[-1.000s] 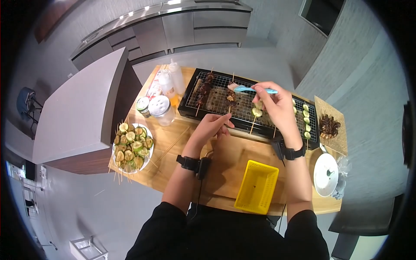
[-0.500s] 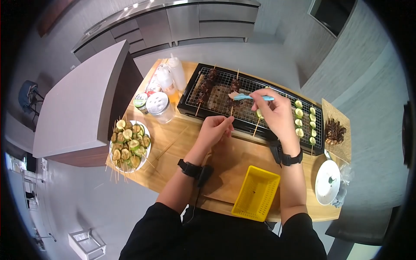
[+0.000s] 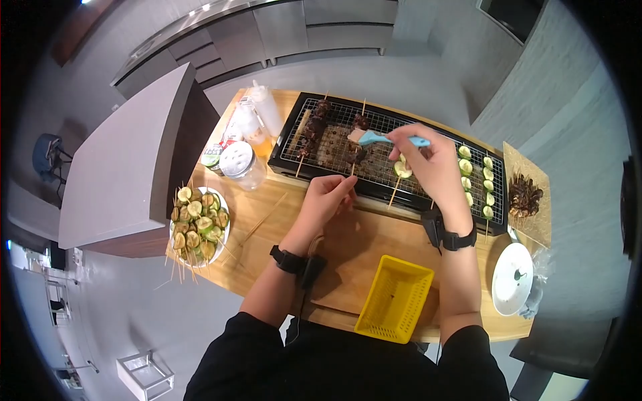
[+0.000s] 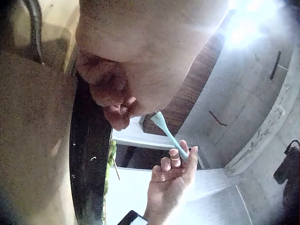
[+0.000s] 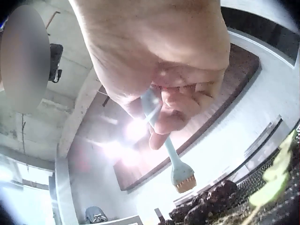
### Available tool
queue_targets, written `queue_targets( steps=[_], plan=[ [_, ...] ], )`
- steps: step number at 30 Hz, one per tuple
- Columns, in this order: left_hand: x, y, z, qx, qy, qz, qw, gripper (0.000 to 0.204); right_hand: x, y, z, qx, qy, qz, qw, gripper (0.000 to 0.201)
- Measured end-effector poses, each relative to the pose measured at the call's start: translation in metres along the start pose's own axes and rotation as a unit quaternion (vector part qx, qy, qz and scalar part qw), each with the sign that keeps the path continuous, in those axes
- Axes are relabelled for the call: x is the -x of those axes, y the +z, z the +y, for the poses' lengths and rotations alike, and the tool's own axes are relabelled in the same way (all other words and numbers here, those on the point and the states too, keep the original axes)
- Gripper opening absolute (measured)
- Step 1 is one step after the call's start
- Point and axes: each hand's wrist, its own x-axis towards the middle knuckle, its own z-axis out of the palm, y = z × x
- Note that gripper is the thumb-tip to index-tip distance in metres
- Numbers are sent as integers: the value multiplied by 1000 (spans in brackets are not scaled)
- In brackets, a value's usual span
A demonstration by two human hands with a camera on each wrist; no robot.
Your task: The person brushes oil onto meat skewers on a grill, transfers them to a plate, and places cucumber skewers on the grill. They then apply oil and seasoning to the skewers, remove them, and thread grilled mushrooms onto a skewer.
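My right hand (image 3: 431, 164) grips the light blue handle of a basting brush (image 3: 371, 138). The brush's pale bristles overlap the middle of a dark meat skewer (image 3: 360, 155) on the grill (image 3: 381, 137). At the grill's near edge, my left hand (image 3: 329, 198) pinches the lower end of that skewer's stick between thumb and fingertips. In the right wrist view, the brush head (image 5: 183, 177) points down close over dark meat chunks (image 5: 206, 204). A zucchini skewer (image 3: 402, 168) lies partly under my right hand. Another meat skewer (image 3: 312, 127) is at the grill's left.
Zucchini skewers (image 3: 488, 190) line the grill's right end. A plate (image 3: 228, 230) piled with zucchini skewers, squeeze bottles (image 3: 266, 110) and a shaker jar (image 3: 244, 167) stand left. A yellow basket (image 3: 394, 297) sits in front; a white pan (image 3: 508, 297) and more skewers (image 3: 525, 195) are right.
The brush has moved down along the meat skewer toward my left hand, then back up it. My left hand's fingers have drawn together at the stick end. The head view has shifted slightly.
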Motion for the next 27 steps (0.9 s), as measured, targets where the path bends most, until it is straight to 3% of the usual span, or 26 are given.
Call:
queue_targets(
  steps=[3,10,17,27],
  plan=[
    [-2,0,-1,2,1,-4,1000,39,-10,-9,-13,8,4,-26,1000,16],
    [-3,-3,-4,-8,-1,-8,1000,40,-16,-15,-9,-16,30,-1,999,15],
    [-5,0,-6,7,16,-9,1000,40,-5,-3,-6,63,8,-58,996,11],
    [-4,-1,-3,8,18,-13,1000,40,-3,6,-7,90,-23,-7,996,12]
  ],
)
